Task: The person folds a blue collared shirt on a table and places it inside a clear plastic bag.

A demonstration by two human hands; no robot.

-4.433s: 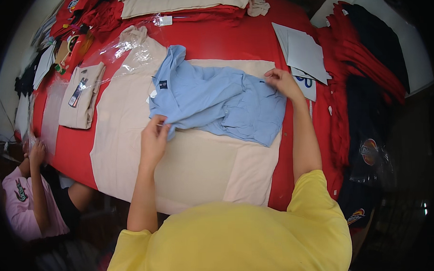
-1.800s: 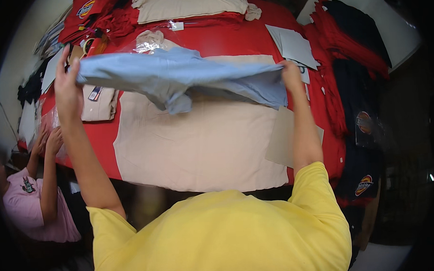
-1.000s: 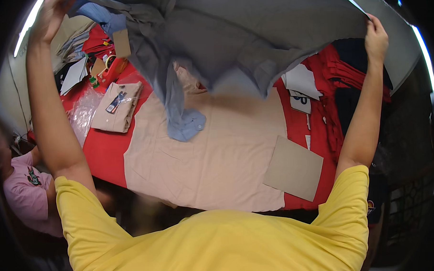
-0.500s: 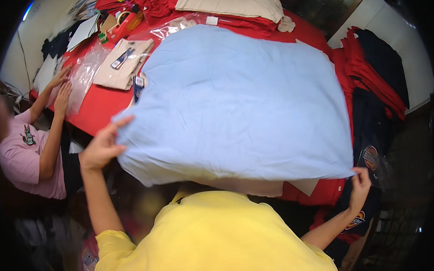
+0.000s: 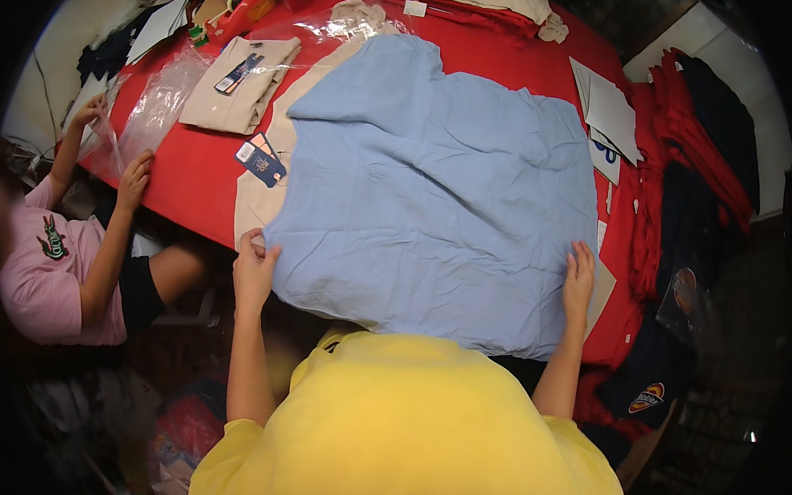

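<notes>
A light blue shirt (image 5: 429, 185) lies spread flat, back side up, over a beige sheet on the red table (image 5: 193, 167). My left hand (image 5: 254, 268) pinches the shirt's near left corner at the table's edge. Resting flat on the near right hem is my right hand (image 5: 578, 276), fingers spread. A dark hang tag (image 5: 259, 159) sticks out by the shirt's left side.
A folded beige garment (image 5: 237, 71) with a tag lies at the far left beside clear plastic bags (image 5: 151, 112). A person in a pink top (image 5: 52, 277) handles a bag at the left. White cards (image 5: 608, 113) and red and dark garments (image 5: 698, 141) lie at right.
The shirt was lifted off the table, swung overhead and flipped, and now lies spread flat. Both my hands came down to its near edge.
</notes>
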